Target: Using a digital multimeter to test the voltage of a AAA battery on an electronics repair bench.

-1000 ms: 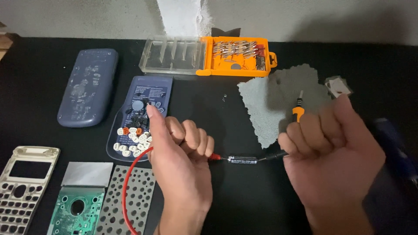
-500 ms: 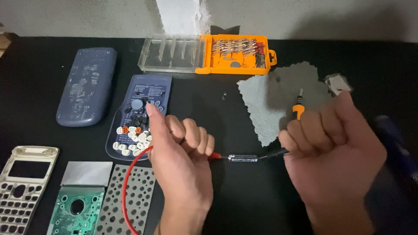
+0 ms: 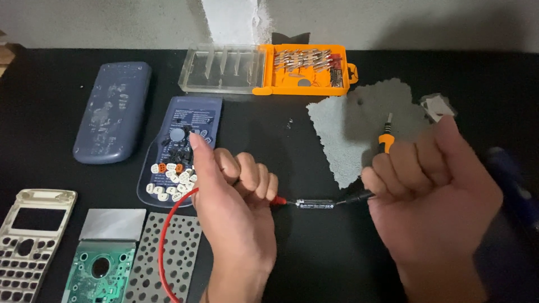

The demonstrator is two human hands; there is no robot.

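A small black battery (image 3: 314,204) lies on the black table between my two hands. My left hand (image 3: 233,207) is closed around a red probe whose tip touches the battery's left end; its red wire (image 3: 164,235) loops down toward me. My right hand (image 3: 435,196) is closed around a black probe (image 3: 355,197) pressed against the battery's right end. Just behind my right hand a small orange-collared screwdriver (image 3: 385,136) rests on a grey cloth (image 3: 359,129).
An opened blue calculator shell (image 3: 182,132) with loose white keys lies behind my left hand. A blue cover (image 3: 112,109), a beige keypad frame (image 3: 25,241), a green circuit board (image 3: 98,275), a perforated sheet (image 3: 168,252) and an orange bit case (image 3: 306,68) surround it.
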